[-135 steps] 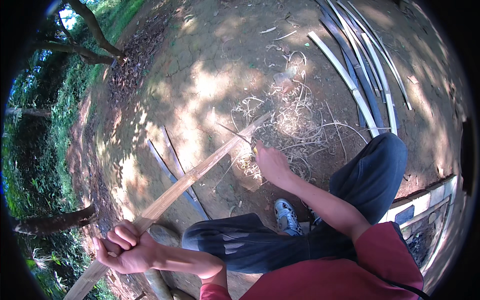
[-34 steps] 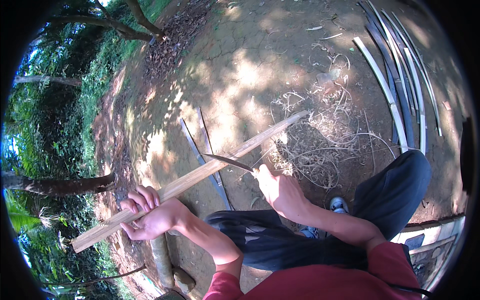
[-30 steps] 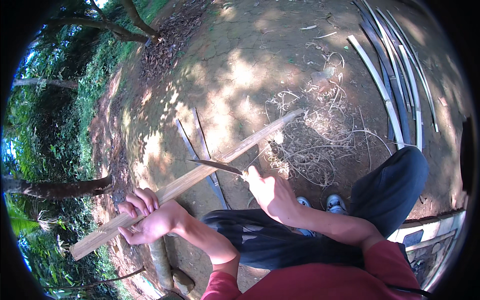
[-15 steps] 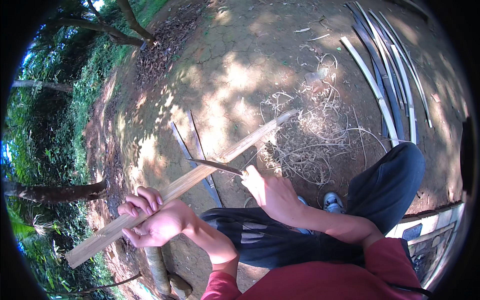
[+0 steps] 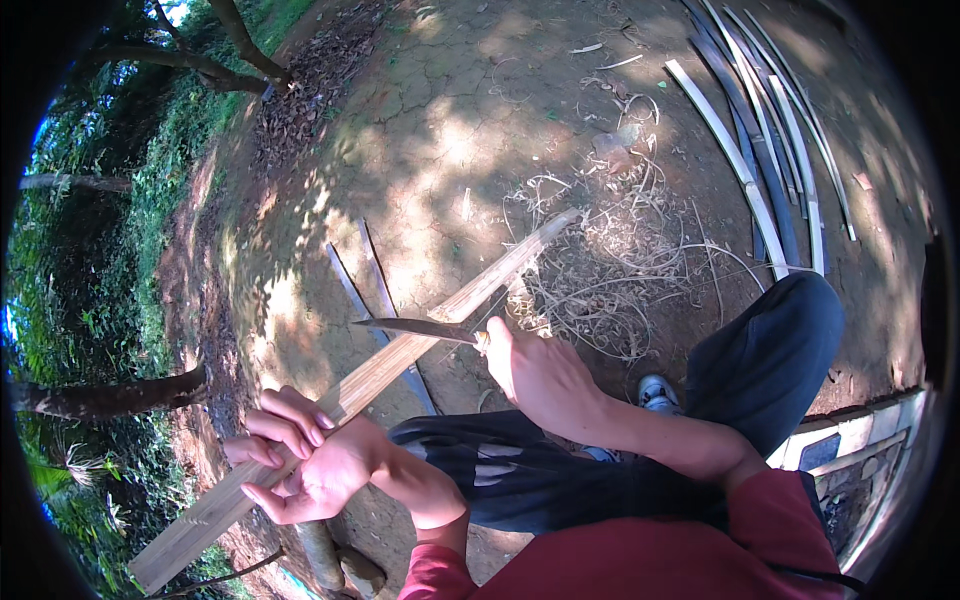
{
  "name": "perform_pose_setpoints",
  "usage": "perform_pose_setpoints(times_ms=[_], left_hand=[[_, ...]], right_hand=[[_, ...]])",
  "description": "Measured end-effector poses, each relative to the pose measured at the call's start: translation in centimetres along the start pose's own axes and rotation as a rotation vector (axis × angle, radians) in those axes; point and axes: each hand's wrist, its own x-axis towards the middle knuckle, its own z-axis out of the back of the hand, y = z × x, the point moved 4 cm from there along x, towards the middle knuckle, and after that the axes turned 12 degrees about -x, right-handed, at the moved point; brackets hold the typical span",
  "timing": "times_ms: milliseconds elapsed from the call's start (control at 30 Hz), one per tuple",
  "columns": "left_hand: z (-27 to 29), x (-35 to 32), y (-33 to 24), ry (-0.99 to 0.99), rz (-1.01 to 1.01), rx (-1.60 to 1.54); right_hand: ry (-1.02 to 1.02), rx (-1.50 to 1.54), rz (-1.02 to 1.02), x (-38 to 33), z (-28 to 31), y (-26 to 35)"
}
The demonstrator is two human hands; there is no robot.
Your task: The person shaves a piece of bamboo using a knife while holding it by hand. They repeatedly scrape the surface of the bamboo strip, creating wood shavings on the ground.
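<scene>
A long, pale bamboo strip (image 5: 380, 372) slants from the lower left up toward the pile of shavings. My left hand (image 5: 305, 455) is closed round its lower part, fingers over the top edge and thumb below. In my right hand (image 5: 545, 385) is a knife (image 5: 420, 328), its handle mostly hidden by my fist. The dark blade points left and lies across the strip about midway along its length. Both forearms come in from the lower edge, over my bent legs in dark trousers.
Curly shavings (image 5: 610, 270) are heaped on the dirt beyond my right hand. Several long bamboo strips (image 5: 745, 150) lie at the far right. Two narrow strips (image 5: 350, 280) rest beneath the held one. A log (image 5: 318, 550) and a stone (image 5: 360, 572) are near the lower left; trees stand at left.
The knife has slid slightly along the strip toward my left hand. The strip's near end has dropped lower, and my left hand has shifted down with it.
</scene>
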Motion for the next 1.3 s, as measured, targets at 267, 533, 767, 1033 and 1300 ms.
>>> perform_pose_setpoints(times_ms=[267, 533, 767, 1033, 1300], left_hand=[[-1.9, -0.7, -0.2, 0.077, 0.062, 0.070], [-4.3, -0.8, -0.3, 0.103, 0.113, 0.081], [-5.4, -1.5, -0.6, 0.136, 0.147, -0.028], [-4.9, -1.2, 0.2, 0.062, 0.100, 0.031], [-4.5, -1.6, 0.2, 0.048, 0.087, -0.017]], right_hand=[[0.012, -0.069, -0.059, -1.8, 1.7, 1.1], [0.024, -0.013, -0.079, -1.8, 3.9, 1.0], [0.041, -0.003, -0.212, -0.8, 3.1, -3.2], [-0.027, 0.028, -0.053, -2.0, 3.3, 0.5], [-0.037, -0.139, -0.036, -3.2, 3.2, 2.0]])
